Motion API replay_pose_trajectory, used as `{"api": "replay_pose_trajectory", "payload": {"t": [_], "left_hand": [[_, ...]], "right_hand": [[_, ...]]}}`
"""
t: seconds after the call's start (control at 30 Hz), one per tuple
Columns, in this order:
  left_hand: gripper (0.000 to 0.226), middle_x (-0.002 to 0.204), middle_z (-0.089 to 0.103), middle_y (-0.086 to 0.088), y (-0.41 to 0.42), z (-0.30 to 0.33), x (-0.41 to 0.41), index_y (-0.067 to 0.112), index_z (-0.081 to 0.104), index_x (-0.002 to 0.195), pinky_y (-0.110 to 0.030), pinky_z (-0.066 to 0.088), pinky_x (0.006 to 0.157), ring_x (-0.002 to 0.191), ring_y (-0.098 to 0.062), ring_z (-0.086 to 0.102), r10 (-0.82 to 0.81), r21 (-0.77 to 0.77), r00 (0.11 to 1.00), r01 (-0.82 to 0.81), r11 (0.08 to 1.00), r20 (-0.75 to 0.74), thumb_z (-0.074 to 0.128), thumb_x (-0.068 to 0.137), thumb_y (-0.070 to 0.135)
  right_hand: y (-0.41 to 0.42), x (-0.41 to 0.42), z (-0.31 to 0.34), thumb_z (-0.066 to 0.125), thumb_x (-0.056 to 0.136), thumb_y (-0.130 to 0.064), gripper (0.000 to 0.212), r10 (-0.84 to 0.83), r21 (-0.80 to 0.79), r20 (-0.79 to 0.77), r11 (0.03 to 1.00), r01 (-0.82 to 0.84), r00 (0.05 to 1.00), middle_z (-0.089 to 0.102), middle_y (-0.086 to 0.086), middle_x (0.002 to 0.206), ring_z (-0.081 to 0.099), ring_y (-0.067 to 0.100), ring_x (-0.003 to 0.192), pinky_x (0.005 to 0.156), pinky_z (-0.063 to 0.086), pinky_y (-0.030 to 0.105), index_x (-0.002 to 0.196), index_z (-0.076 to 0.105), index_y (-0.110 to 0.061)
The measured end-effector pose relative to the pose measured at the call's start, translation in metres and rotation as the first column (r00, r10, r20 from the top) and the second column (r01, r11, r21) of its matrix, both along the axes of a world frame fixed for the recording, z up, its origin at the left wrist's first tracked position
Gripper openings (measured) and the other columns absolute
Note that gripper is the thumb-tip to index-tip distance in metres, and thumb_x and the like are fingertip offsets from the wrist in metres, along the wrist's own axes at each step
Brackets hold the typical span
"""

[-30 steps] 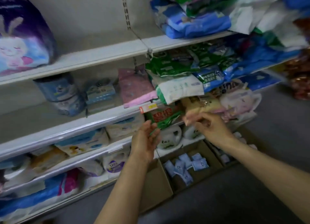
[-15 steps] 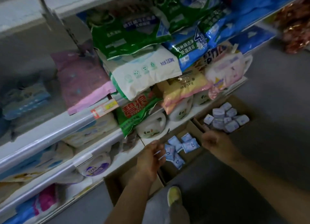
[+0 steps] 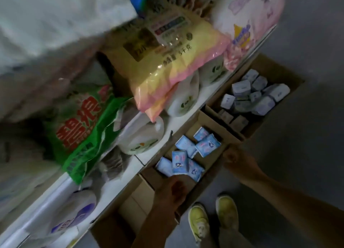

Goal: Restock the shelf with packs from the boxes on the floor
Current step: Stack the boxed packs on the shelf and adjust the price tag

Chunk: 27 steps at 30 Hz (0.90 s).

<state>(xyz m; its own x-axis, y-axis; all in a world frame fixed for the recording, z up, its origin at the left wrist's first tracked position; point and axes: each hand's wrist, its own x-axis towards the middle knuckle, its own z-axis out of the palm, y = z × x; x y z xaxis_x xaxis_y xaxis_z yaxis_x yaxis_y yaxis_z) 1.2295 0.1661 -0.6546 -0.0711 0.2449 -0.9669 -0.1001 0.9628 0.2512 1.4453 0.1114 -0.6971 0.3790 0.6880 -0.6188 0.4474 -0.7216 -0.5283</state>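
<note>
Several small light blue packs (image 3: 188,154) lie in an open cardboard box (image 3: 210,121) on the floor against the bottom shelf (image 3: 147,157). My left hand (image 3: 172,191) is at the box's near left rim, just short of the closest pack, with fingers that look curled over the edge. At the near right corner of the same box, my right hand (image 3: 233,155) also seems to curl on the rim. The frame is dark and blurred.
To the right a second box (image 3: 279,65) holds several grey-blue packs (image 3: 260,95). A left box (image 3: 137,197) looks empty. A yellow-pink bag (image 3: 167,61), a green bag (image 3: 83,128) and white jugs (image 3: 141,140) overhang the shelf. My yellow shoes (image 3: 199,220) stand beside the boxes.
My view has dropped from the shelves to the floor boxes. Both hands came down from the shelf bags to the near rim of the middle box.
</note>
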Motion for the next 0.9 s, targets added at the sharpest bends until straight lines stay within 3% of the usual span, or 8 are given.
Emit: {"api": "replay_pose_trajectory", "payload": {"t": [0.13,0.27,0.33,0.47,0.57,0.63,0.73,0.9], "left_hand": [[0.016,0.091,0.059,-0.015,0.008,-0.098,0.005,0.007,0.059,0.091,-0.036,0.047,0.068,0.080,-0.029,0.056,-0.064,-0.021,0.997,0.063,0.998,-0.037,0.047,0.102,0.010],[0.015,0.087,0.057,-0.009,0.017,-0.204,0.016,0.013,0.057,0.091,-0.032,0.044,0.065,0.075,-0.020,0.053,-0.159,-0.034,0.979,0.156,0.987,-0.125,0.048,0.102,0.013],[0.008,0.090,0.056,-0.010,0.022,-0.253,0.018,0.012,0.057,0.096,-0.029,0.040,0.063,0.072,-0.018,0.051,-0.211,-0.037,0.959,0.208,0.977,-0.187,0.050,0.101,0.013],[0.059,0.134,0.050,-0.021,0.033,-0.341,0.010,0.008,0.045,0.139,-0.038,0.049,0.091,0.114,-0.036,0.056,-0.422,0.009,0.794,0.474,0.881,-0.438,0.071,0.088,0.022],[0.080,0.148,0.034,-0.023,0.044,-0.376,0.005,0.006,0.033,0.149,-0.042,0.034,0.111,0.136,-0.037,0.037,-0.506,0.003,0.605,0.643,0.766,-0.615,0.072,0.086,0.037],[0.086,0.150,0.033,-0.022,0.052,-0.397,0.002,0.002,0.031,0.149,-0.041,0.027,0.114,0.140,-0.036,0.031,-0.516,0.037,0.551,0.706,0.708,-0.656,0.071,0.085,0.044],[0.104,0.143,0.043,-0.019,0.060,-0.423,-0.002,0.004,0.036,0.146,-0.049,0.035,0.111,0.135,-0.037,0.040,-0.511,0.097,0.578,0.717,0.691,-0.636,0.073,0.070,0.064],[0.100,0.140,0.044,-0.012,0.059,-0.441,0.004,0.013,0.032,0.148,-0.048,0.036,0.109,0.133,-0.033,0.040,-0.606,0.018,0.436,0.821,0.571,-0.665,0.083,0.070,0.050]], "right_hand": [[0.017,0.010,-0.081,0.061,0.090,-0.008,0.031,-0.021,-0.069,-0.024,0.997,0.019,0.999,0.052,-0.001,0.089,0.055,0.031,0.105,0.083,0.039,0.027,0.120,0.057,0.001],[0.029,0.020,-0.182,0.069,0.083,-0.013,0.049,0.021,-0.048,0.028,0.999,-0.020,0.999,0.053,0.018,0.129,0.050,0.032,0.122,0.102,0.038,0.036,0.128,0.053,-0.002],[0.037,0.026,-0.223,0.071,0.081,-0.013,0.055,0.037,-0.042,0.043,0.998,-0.035,0.998,0.050,0.019,0.134,0.047,0.033,0.126,0.102,0.034,0.033,0.130,0.049,-0.001],[0.054,0.030,-0.300,0.075,0.078,-0.024,0.076,0.072,-0.090,0.120,0.994,-0.061,0.990,0.040,0.023,0.141,0.037,0.039,0.131,0.108,0.031,0.040,0.139,0.036,-0.001],[0.065,0.029,-0.340,0.075,0.079,-0.036,0.094,0.086,-0.160,0.162,0.985,-0.060,0.983,0.030,0.024,0.146,0.030,0.040,0.135,0.110,0.026,0.040,0.146,0.021,0.000],[0.071,0.031,-0.361,0.075,0.079,-0.042,0.104,0.091,-0.177,0.192,0.983,-0.057,0.977,0.024,0.024,0.150,0.025,0.040,0.139,0.111,0.027,0.042,0.149,0.010,-0.001],[0.078,0.035,-0.386,0.076,0.078,-0.043,0.111,0.070,-0.183,0.170,0.982,-0.038,0.983,0.022,0.023,0.152,0.024,0.040,0.140,0.110,0.031,0.046,0.151,0.003,-0.004],[0.080,0.031,-0.408,0.082,0.072,-0.037,0.113,0.033,-0.113,0.160,0.993,-0.015,0.987,0.029,0.023,0.149,0.030,0.039,0.137,0.110,0.033,0.047,0.150,0.008,-0.004]]}}
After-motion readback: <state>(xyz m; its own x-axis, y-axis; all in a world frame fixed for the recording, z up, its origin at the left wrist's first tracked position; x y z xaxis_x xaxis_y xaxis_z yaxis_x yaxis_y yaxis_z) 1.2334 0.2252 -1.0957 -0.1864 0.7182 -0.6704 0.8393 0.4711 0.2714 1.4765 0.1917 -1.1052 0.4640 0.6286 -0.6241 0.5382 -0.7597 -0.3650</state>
